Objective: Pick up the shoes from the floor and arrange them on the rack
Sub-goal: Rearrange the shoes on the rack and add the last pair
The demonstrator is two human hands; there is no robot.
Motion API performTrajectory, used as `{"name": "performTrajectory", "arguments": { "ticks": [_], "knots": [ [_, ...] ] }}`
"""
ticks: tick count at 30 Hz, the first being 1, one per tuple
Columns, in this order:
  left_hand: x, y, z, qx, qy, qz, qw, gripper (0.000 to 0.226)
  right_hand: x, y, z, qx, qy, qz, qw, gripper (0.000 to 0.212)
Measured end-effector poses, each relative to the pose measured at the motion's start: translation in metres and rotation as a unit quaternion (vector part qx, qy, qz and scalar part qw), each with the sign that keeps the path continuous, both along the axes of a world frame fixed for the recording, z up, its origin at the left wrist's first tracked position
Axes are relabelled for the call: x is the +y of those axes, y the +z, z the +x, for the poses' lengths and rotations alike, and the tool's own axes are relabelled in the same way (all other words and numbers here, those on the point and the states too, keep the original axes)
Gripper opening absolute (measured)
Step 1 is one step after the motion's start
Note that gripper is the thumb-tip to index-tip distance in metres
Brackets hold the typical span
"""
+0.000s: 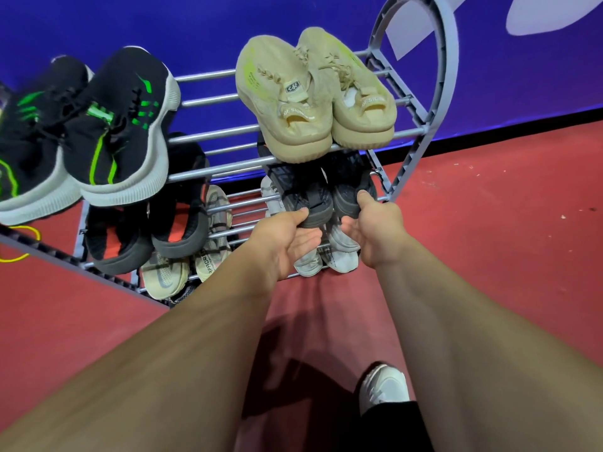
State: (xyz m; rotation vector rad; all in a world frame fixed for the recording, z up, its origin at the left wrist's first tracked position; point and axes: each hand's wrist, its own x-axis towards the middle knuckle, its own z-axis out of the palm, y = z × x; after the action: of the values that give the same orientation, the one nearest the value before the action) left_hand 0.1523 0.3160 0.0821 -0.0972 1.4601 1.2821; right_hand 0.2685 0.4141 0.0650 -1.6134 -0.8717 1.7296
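Floor of smooth red sheet (489, 239) and a deep blue wall (195, 24) bound the scene. Against the wall stands the grey three-tier rack of metal bars with heart-shaped plastic end frames (445, 76).

The task's thing, a pair of dark grey knit shoes with thick black soles (303, 194), lies on the middle tier at the rack's right end, heels outward. The left hand (287, 238) and right hand (375, 233) take one heel each. The fingers (301, 213) pinch rather than enclose: thumb on top of the heel, the rest reaching beneath the sole, mostly hidden. Judged from this grip, the pair is being seated together, kept side by side and square to the bars so that neither sole drops between them.

Directly above the fingers, a beige knit pair with chunky soles (313, 93) overhangs the top tier's front bar and limits headroom. Directly below them, a white-and-grey pair (339, 252) fills the bottom tier. Left of the fingers on the same tier sits a black pair with orange lining (176, 203). Above-left is a black knit pair with green stripes (98, 125), and below-left a beige-and-grey pair (169, 272). Just right of the fingers, the end frame closes the tier, leaving little sideways room.

Well behind the fingers, a white shoe worn on the person's foot (383, 389) rests on the floor. Far to their left lies a yellow cable loop (23, 230).
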Motion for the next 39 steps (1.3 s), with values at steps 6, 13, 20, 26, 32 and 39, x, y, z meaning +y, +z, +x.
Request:
{"name": "performTrajectory", "arguments": {
  "ticks": [6, 13, 20, 26, 32, 39],
  "knots": [
    [0.001, -0.001, -0.003, 0.017, -0.014, -0.004, 1.000, 0.024, 0.000, -0.004, -0.003, 0.032, -0.007, -0.007, 0.999, 0.045],
    [0.002, 0.000, -0.001, 0.018, -0.011, 0.000, 1.000, 0.020, -0.001, 0.001, -0.002, 0.009, 0.002, -0.010, 1.000, 0.042],
    [0.002, -0.002, 0.002, -0.011, 0.010, 0.003, 1.000, 0.025, -0.001, 0.007, 0.000, 0.007, 0.001, -0.004, 1.000, 0.041],
    [-0.004, -0.003, 0.001, -0.044, -0.014, 0.013, 0.999, 0.033, -0.003, 0.011, 0.009, -0.002, 0.015, -0.012, 1.000, 0.048],
    [-0.028, -0.005, -0.004, -0.022, -0.128, -0.030, 0.991, 0.031, -0.014, 0.009, 0.033, -0.065, 0.031, -0.089, 0.993, 0.030],
    [-0.055, -0.037, -0.017, 0.108, -0.091, -0.154, 0.978, 0.022, -0.032, -0.006, 0.037, -0.201, 0.255, -0.099, 0.941, 0.021]
  ]
}}
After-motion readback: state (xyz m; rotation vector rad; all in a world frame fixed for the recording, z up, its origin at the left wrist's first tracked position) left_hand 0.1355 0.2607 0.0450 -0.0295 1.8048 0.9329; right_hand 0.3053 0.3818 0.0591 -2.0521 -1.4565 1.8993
